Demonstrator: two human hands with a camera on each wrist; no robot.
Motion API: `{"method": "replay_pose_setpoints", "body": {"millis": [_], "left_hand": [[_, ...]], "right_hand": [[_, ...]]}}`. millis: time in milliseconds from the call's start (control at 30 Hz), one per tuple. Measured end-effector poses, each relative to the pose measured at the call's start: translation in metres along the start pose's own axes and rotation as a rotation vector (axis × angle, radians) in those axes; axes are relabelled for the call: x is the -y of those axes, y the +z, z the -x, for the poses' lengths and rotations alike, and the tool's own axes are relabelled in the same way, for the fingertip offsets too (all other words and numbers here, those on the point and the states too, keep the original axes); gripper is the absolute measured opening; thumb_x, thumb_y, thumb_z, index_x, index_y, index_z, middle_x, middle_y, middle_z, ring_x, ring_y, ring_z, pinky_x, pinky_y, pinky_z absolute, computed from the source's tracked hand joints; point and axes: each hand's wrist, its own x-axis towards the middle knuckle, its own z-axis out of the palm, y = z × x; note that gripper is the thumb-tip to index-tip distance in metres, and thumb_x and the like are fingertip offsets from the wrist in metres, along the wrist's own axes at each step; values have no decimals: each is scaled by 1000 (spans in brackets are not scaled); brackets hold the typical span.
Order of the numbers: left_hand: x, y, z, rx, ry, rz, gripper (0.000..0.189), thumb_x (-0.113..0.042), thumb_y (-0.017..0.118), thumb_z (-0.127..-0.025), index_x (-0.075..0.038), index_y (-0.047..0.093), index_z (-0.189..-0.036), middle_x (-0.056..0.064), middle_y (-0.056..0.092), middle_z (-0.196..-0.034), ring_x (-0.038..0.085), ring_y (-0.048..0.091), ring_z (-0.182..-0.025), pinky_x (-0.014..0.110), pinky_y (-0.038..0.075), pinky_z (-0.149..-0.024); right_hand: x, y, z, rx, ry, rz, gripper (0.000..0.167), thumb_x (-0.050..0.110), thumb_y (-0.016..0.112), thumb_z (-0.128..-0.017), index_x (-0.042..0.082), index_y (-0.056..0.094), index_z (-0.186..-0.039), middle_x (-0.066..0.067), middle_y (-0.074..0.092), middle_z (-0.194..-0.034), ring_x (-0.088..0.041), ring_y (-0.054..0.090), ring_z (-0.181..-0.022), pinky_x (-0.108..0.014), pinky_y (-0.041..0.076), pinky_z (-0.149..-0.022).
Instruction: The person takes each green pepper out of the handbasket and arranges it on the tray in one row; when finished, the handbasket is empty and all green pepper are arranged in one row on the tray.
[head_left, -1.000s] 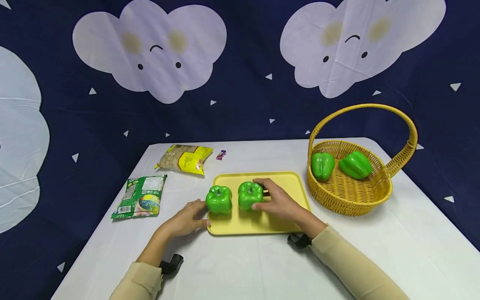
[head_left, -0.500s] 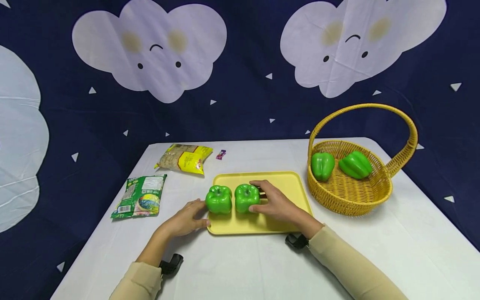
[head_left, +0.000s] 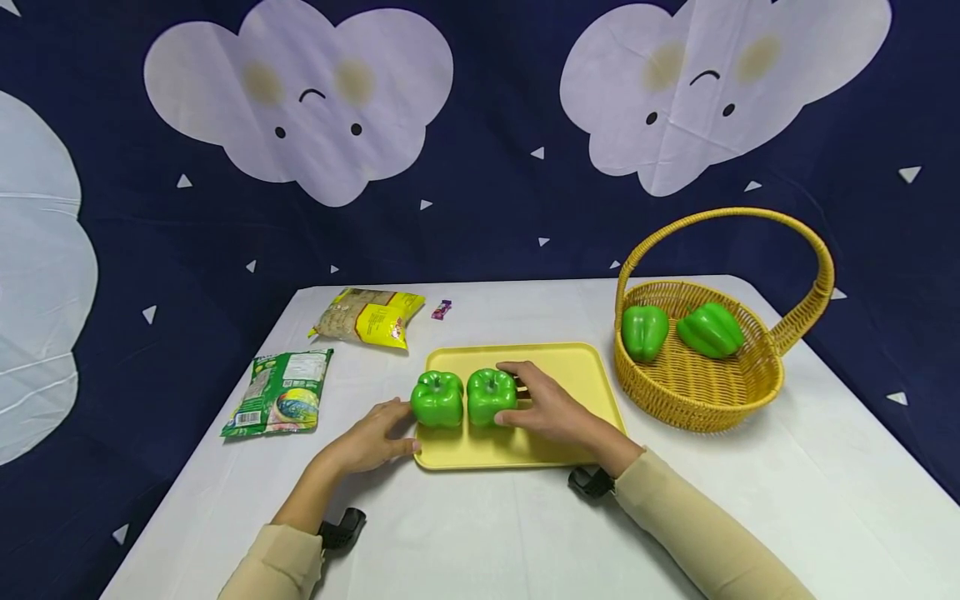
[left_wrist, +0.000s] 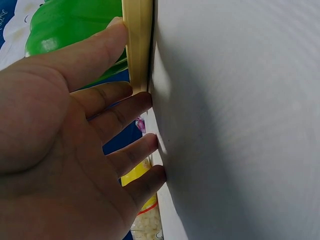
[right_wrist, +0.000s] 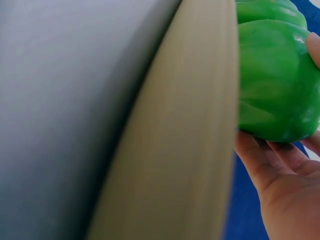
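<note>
Two green bell peppers stand upright side by side on the left part of a yellow tray (head_left: 570, 367). My right hand (head_left: 551, 408) holds the right bell pepper (head_left: 489, 398) from its right side, thumb at the near side and fingers behind. In the right wrist view that bell pepper (right_wrist: 275, 80) sits between thumb and fingers. At the tray's left edge is my left hand (head_left: 375, 437), fingers loosely spread beside the left bell pepper (head_left: 437, 400). The left wrist view shows the thumb (left_wrist: 100, 50) at the tray rim and the fingertips down at the white table.
A wicker basket (head_left: 697, 404) with a tall handle stands on the right, holding two more green bell peppers (head_left: 645, 333). On the left lie a green packet (head_left: 281, 396) and a yellow bag (head_left: 367, 317). A small purple wrapped piece (head_left: 442, 310) lies behind the tray.
My right hand has moved slightly left with its bell pepper, bringing it close beside the left one. The left hand has stayed in place.
</note>
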Motion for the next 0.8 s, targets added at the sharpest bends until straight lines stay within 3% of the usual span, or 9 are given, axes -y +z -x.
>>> {"method": "replay_pose_setpoints", "body": {"millis": [800], "left_hand": [[1, 1, 0, 3, -13, 8, 67, -29, 68, -86, -7, 40, -143, 19, 36, -150, 43, 20, -143, 61, 17, -115]], "right_hand": [[4, -8, 3, -24, -50, 46, 77, 31, 76, -78, 11, 37, -142, -11, 47, -136, -30, 51, -122, -48, 44, -104]]}}
